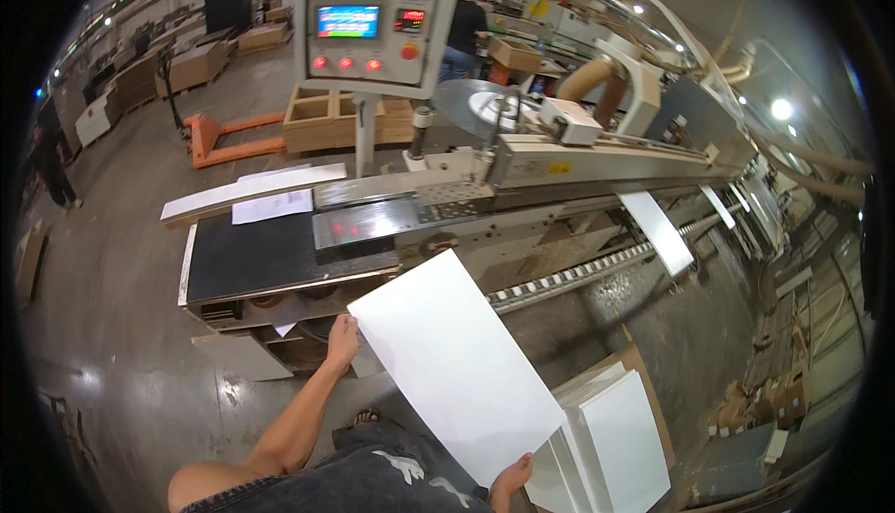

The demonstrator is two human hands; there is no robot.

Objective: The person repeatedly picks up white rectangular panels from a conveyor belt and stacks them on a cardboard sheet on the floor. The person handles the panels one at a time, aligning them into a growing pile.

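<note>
— How is the panel [454, 364] held?

— It is gripped at both ends: the left hand [341, 339] is closed on its far left edge, at 10 o'clock, and the right hand [512, 476] is curled round its near corner, at 5 o'clock.

— Where is it kept?

— It is held tilted just before the machine [447, 210]; a stack [611, 443] is seen at 4 o'clock.

White panel [454, 364]: flat, rectangular, held tilted in front of me. My left hand [342, 339] grips its upper left edge; my right hand [511, 476] holds its lower corner. Stack of white panels [611, 438] to my right (on the floor). Machine table [270, 256] just ahead.
</note>
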